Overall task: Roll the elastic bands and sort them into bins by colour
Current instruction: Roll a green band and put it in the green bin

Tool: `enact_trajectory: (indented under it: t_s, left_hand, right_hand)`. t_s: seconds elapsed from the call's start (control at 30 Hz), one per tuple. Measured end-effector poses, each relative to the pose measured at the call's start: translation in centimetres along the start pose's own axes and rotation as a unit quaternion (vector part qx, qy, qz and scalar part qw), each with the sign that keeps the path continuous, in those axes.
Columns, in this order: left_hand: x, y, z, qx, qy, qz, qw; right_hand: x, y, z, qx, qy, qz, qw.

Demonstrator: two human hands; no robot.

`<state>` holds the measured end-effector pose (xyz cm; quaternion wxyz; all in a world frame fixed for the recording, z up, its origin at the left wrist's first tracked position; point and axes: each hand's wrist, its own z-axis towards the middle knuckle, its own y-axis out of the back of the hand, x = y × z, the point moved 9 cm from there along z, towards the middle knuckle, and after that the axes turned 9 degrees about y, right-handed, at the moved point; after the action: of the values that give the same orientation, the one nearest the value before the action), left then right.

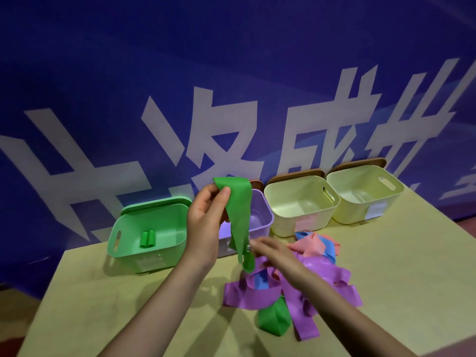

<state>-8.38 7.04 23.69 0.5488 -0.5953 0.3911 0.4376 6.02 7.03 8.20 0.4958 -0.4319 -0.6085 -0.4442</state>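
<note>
Four bins are standing in a row along the back of the surface (103, 292), against the wall (231, 60). Leftmost bin (123, 235), frame centre-left, is holding two rolled bands (147, 238) lying side by side. Second bin (260, 220) is sitting partly behind the raised left hand (206, 220). Third bin (301, 207) and fourth bin (363, 194) are following toward upper right. Loose bands (296, 287) are lying heaped in front of the second and third bins, lower centre-right. One band (238, 215) is hanging from the left hand, right hand (273, 253) just beside its lower end.

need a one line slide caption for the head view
Left hand lifts a green band as the right hand reaches its lower end; two green rolls sit in the green bin.
</note>
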Motion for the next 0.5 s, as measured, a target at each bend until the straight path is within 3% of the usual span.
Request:
enact_trajectory:
  t_s: [0.17, 0.27, 0.4, 0.5]
  left_hand:
    - [-0.3, 0.3, 0.2, 0.002, 0.001, -0.029, 1.0]
    - [-0.3, 1.1, 0.4, -0.012, 0.002, -0.043, 0.999]
    - [-0.2, 3.4, 0.7, -0.05, 0.008, -0.068, 0.996]
    - [0.4, 5.3, 1.5, -0.071, 0.027, -0.084, 0.994]
  right_hand:
    - [-7.0, -2.5, -0.4, -0.031, -0.164, 0.12, 0.979]
    - [-7.4, -3.1, 0.0, -0.03, -0.147, 0.167, 0.974]
    - [-6.2, -2.3, -0.1, -0.033, -0.094, 0.119, 0.988]
    - [-5.2, -2.1, -0.5, 0.007, -0.073, 0.068, 0.995]
